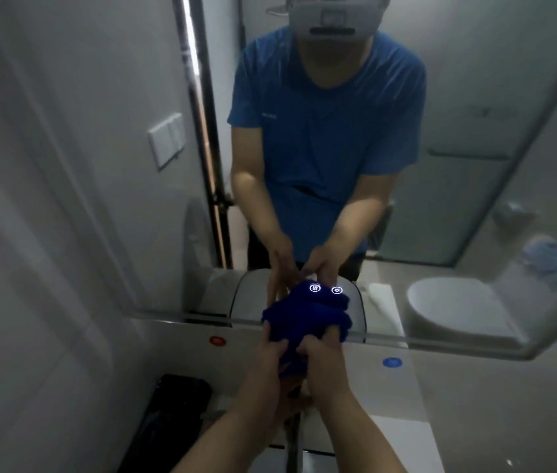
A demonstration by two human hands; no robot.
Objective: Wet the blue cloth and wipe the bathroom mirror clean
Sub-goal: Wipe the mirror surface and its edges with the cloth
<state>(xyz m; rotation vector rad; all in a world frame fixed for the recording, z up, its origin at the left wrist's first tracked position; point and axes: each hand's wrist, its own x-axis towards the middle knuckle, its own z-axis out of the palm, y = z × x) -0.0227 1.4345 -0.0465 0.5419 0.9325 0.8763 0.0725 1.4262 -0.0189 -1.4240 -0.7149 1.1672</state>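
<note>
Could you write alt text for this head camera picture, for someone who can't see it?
Two bare hands, the left hand and right hand, bunch up a dark blue cloth at the lower edge of a bathroom mirror. The mirror reflects the person in a blue T-shirt and a white toilet. Two small lit icons glow on the glass above the cloth.

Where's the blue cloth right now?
The blue cloth is bunched up in the middle of the head view, gripped by both the left hand and the right hand, right at the bottom edge of the mirror.
</note>
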